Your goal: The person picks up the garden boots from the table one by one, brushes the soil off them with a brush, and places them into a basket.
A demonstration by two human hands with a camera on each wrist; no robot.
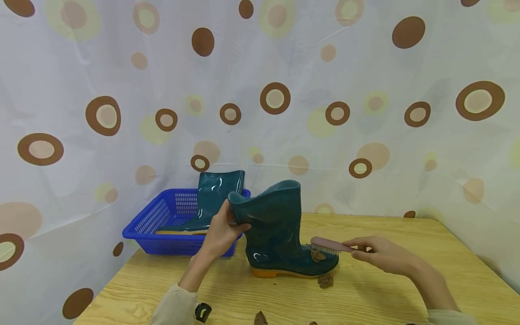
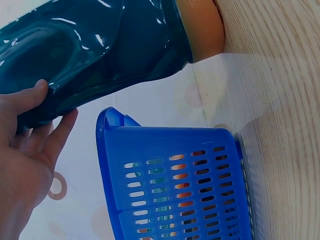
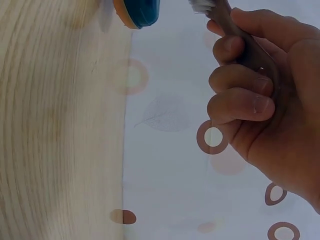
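Note:
A dark green rubber boot [image 1: 276,225] with an orange sole stands on the table, its toe pointing right. My left hand [image 1: 220,232] grips the back of its shaft near the top; in the left wrist view the thumb and fingers [image 2: 64,127] wrap the shaft. My right hand [image 1: 379,255] holds a pinkish-brown brush [image 1: 328,244] by its handle, fingers curled round it in the right wrist view. The bristles face down over the boot's toe, where a brown clump [image 1: 318,255] sticks to the upper. Another brown clump [image 1: 325,281] lies on the table just below the toe.
Behind my left hand, a blue perforated basket [image 1: 152,243] holds a second green boot [image 1: 219,194]. More brown pieces [image 1: 260,318] lie along the near part of the wooden table [image 1: 390,298]. A dotted curtain [image 1: 308,135] hangs behind.

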